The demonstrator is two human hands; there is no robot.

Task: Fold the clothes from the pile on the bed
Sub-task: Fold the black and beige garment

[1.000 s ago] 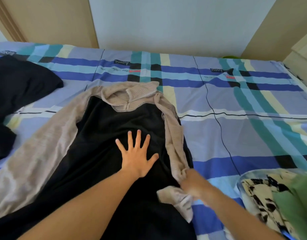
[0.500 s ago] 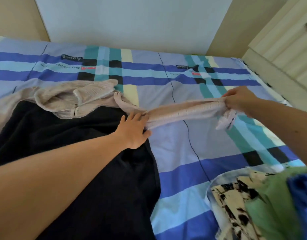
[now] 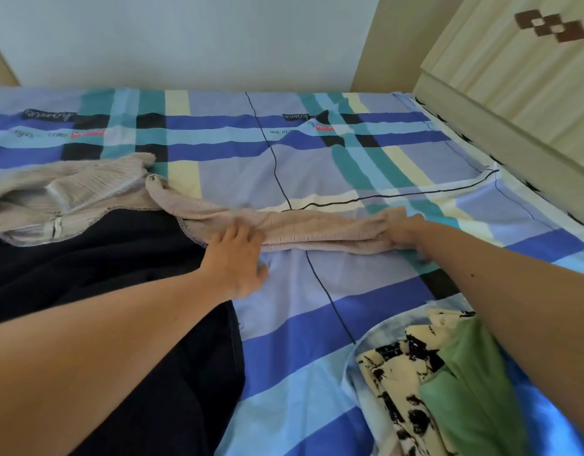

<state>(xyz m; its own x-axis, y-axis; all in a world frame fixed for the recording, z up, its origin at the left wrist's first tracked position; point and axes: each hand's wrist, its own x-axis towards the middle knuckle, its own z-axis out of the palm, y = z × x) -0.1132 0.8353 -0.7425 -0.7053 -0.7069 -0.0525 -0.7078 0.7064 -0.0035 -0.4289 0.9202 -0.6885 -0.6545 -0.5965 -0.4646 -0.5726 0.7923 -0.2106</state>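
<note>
Spread step: sleeve (image 3: 317,230) lies sideways on bed (image 3: 317,179). Left hand (image 3: 238,258) flat, pins shoulder end; right hand (image 3: 406,235) clamped on cuff (image 3: 387,222). Next: fold sleeve over body (image 3: 103,264).

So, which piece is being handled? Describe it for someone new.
On the plaid bed sheet, find the black garment with beige shoulders at left. Its beige sleeve lies stretched rightwards, left hand resting on it, right hand gripping its far end. Unlike the printed and green clothes nearby, it is a plain knitted strip.
</note>
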